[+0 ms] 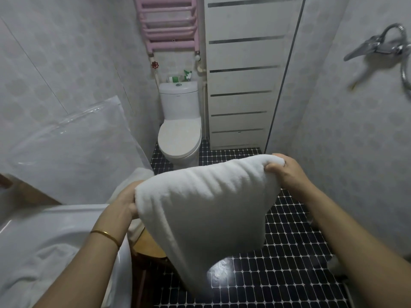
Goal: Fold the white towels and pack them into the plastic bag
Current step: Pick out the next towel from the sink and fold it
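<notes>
Step in hand: folding, as I judge it. One white towel (204, 207) is held up in the air over the dark tiled floor (289, 263), hanging down from its top edge.
Left hand (124, 200): fingers curled round the towel's left top corner, holding it.
Right hand (289, 174): thumb and fingers pinching the right top corner, held higher than the left, so the top edge slopes.
Towel's state: looks thick, probably doubled already; the lower end narrows and dangles free.
Plastic bag (73, 152): a large clear bag stands up at the left against the wall, apart from the towel.
Below the towel: a wooden stool (149, 243), partly hidden.
Next move calls for: bringing the two corners together, or laying the towel down to halve it again, then turning left toward the bag. The bag's mouth cannot be made out, so it may need opening first.
</notes>
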Demonstrator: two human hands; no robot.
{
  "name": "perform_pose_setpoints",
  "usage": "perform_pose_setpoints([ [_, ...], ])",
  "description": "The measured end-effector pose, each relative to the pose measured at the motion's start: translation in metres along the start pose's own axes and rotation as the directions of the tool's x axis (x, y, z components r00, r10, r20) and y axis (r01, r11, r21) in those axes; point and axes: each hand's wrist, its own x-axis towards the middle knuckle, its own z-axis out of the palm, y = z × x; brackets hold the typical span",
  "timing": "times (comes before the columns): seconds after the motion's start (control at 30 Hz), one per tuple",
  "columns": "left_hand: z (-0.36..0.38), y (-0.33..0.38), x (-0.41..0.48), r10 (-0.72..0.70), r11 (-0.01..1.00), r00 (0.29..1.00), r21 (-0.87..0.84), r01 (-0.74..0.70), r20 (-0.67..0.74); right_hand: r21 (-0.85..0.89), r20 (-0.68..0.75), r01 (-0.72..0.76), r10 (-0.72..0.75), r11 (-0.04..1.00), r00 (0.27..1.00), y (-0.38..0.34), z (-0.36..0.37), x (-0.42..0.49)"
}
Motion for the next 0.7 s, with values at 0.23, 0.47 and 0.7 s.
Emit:
perform_pose_setpoints([
  [0.23, 0.0, -0.01, 0.017, 0.208, 0.97, 0.962, -0.163, -0.18, 0.175, 0.409, 0.022, -0.065, 0.061, 0.91, 0.998, 0.002, 0.003, 0.0],
  [0.47, 0.004, -0.007, 0.015, 0.402, 0.755, 0.83, 0.372, -0.54, 0.388, 0.513, 0.078, -0.152, 0.13, 0.845, 0.988, 0.015, -0.017, 0.0],
  [0.7, 0.016, 0.001, 0.017, 0.552, 0.704, 0.817, 0.434, -0.562, 0.163, 0.519, 0.143, -0.207, 0.155, 0.829, 0.978, 0.033, -0.031, 0.004],
])
